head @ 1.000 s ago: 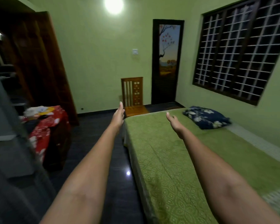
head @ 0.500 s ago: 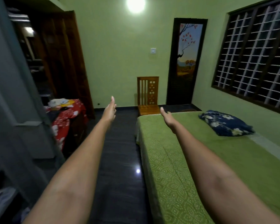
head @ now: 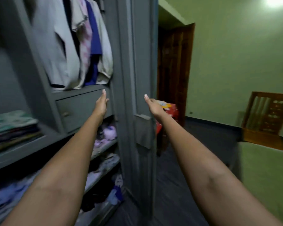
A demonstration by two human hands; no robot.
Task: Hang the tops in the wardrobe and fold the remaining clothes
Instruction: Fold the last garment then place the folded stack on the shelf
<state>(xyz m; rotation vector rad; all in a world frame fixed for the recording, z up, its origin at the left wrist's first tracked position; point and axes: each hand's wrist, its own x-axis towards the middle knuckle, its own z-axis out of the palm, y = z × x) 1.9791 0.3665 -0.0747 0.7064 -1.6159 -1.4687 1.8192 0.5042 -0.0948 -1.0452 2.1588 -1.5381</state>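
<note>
A grey wardrobe (head: 39,88) stands open in front of me on the left. Several tops (head: 82,46) hang in its upper part: white, pink-patterned and blue. Folded clothes (head: 11,126) lie stacked on a left shelf, and loose clothes (head: 104,137) fill the lower shelves. My left hand (head: 101,103) is stretched out with straight fingers in front of a closed drawer (head: 77,111) and holds nothing. My right hand (head: 153,106) reaches forward, empty, just beside the edge of the open wardrobe door (head: 142,79).
A low table with a red patterned cloth (head: 171,111) stands behind the wardrobe door, near a brown wooden door (head: 175,70). A wooden chair (head: 268,118) leans by the green wall. The green bed's corner (head: 265,168) is at the right. Dark floor runs between.
My view has swung left from the bed to the open wardrobe. Both arms stay stretched forward with empty hands, now in front of the drawer and the door edge.
</note>
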